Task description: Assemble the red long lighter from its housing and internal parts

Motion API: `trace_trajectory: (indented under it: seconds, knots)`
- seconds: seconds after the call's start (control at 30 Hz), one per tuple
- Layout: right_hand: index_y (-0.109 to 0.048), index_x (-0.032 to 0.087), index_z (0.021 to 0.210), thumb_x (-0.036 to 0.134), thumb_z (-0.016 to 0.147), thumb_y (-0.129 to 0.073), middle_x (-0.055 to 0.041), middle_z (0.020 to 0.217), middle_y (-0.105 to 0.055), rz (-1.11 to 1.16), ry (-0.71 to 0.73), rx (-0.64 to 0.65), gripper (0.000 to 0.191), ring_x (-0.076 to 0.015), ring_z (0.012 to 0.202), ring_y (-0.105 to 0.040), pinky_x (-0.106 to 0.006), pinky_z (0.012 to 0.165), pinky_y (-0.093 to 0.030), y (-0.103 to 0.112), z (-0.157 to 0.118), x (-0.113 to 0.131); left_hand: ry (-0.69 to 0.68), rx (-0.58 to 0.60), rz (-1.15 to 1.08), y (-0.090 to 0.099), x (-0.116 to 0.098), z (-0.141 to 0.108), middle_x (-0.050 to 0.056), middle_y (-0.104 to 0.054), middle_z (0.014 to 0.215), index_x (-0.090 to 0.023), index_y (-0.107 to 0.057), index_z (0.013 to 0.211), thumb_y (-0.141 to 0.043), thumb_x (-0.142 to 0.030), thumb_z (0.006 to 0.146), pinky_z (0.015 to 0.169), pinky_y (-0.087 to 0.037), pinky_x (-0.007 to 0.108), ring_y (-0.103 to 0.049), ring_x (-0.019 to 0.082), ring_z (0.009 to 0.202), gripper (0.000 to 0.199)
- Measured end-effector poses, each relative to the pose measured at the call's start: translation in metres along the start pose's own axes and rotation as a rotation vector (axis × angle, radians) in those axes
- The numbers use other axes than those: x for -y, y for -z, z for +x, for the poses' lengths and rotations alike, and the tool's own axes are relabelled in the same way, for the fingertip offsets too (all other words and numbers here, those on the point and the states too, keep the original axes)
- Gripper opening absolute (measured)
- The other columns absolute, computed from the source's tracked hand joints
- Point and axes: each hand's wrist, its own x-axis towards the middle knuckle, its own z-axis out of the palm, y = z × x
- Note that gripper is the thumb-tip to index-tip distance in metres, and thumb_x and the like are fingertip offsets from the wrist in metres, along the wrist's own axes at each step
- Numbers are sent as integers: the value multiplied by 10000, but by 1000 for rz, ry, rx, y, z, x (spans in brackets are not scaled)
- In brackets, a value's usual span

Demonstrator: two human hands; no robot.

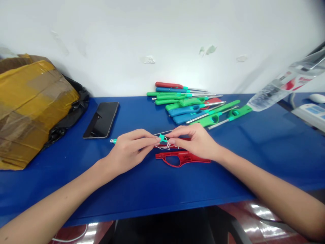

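Note:
My left hand [132,145] is closed, fingertips pinching a small teal plastic piece [161,137]. Facing it, my right hand [196,140] is closed on a small dark part beside that piece, mostly covered by the fingers. A thin white wire [167,146] loops below the fingertips. Under the hands lies a red lighter handle half [181,159], its hollow inner side up. Another red piece [172,146] shows just behind it, partly hidden by my right hand. A metal tip with a teal collar [113,140] sticks out left of my left hand.
Several green, blue and red long-necked lighters [188,105] lie piled against the wall. A black phone [101,120] rests left, near a taped brown package [35,108]. A plastic bottle [284,83] and a white device [311,112] are at right. The blue table's front edge [162,211] runs below.

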Motion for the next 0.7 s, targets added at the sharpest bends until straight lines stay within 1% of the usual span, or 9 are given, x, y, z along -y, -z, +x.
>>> trace_trajectory:
  seconds: [0.07,0.17,0.23,0.3,0.37,0.47,0.57,0.63,0.7]
  knots:
    - [-793,229,963,231,807,-723,-23,944,-787,1,-15,-2,171,-175,803,-734,-292,747,-603,0,-1,1,-31,26,25,3,1,1,48,-735,884,-178,-719,959,-644,-87,872,725,-590,228,-698,128,793,146]
    - [-794,217,947,215,806,-715,-22,915,-790,-7,-33,-10,162,-176,788,-734,-289,736,-602,1,-2,2,-98,69,54,12,5,3,46,-718,856,-181,-707,990,-647,-82,864,744,-574,278,-663,137,767,171]
    - [-790,202,950,228,812,-708,-25,863,-789,14,-50,-13,163,-180,766,-736,-290,717,-602,2,-2,1,-94,82,84,19,8,5,53,-704,859,-171,-704,1012,-647,-77,861,749,-559,278,-648,136,764,186]
    - [-782,190,959,256,818,-705,-27,826,-786,41,-63,-14,173,-183,751,-738,-294,707,-603,3,-2,-1,-10,93,99,24,9,6,55,-691,868,-156,-702,1058,-643,-83,868,711,-538,237,-636,123,757,212]
    - [-775,186,960,275,815,-711,-31,839,-786,48,-69,-21,181,-186,763,-741,-298,717,-603,4,-2,-3,81,129,80,27,9,6,50,-684,885,-155,-686,1133,-624,-106,890,678,-520,207,-627,111,751,256]
    - [-767,181,956,283,811,-715,-38,855,-786,37,-79,-36,185,-190,777,-741,-305,726,-603,3,-1,-4,158,277,7,27,6,6,38,-673,890,-171,-615,1288,-596,-141,917,639,-503,187,-614,104,733,373]
    - [-761,183,959,295,812,-716,-37,856,-785,42,-80,-36,190,-190,783,-742,-306,729,-601,2,0,-4,189,439,-56,26,1,7,24,-671,895,-203,-511,1403,-586,-157,927,696,-514,202,-620,117,777,484]
    - [-759,186,957,301,813,-716,-33,861,-785,52,-76,-31,189,-188,789,-742,-303,731,-601,2,0,-4,202,487,-88,24,-2,7,17,-679,923,-233,-448,1448,-582,-158,931,762,-520,221,-631,128,842,539]
    - [-758,188,953,301,814,-714,-30,855,-784,63,-73,-31,184,-186,784,-742,-305,731,-602,1,-1,-5,219,509,-113,23,-5,7,9,-684,949,-263,-390,1479,-577,-156,933,806,-520,237,-636,134,887,587]
